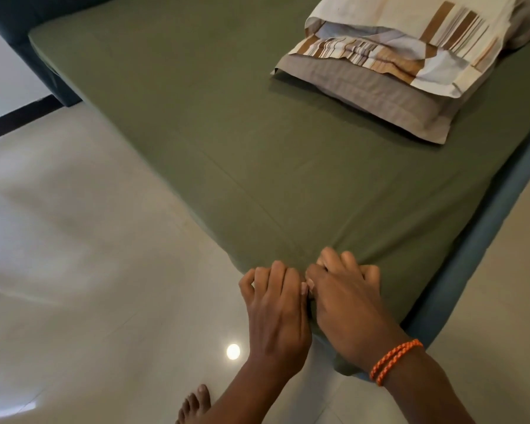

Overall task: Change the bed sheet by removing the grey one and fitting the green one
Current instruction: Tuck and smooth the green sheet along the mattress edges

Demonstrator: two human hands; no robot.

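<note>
- Head view: the green sheet lies smooth over the whole bed, from the upper left of the frame to the near corner at the lower centre.
- The left hand and right hand are side by side on that corner, fingers curled; both grips are clamped on the sheet's fabric.
- An orange bracelet is on the right wrist.
- Two pillows are stacked at the upper right.
- A bare foot stands on the tiled floor.

Left hand and right hand grip the green sheet at the bed corner; pillows lie on it.
</note>
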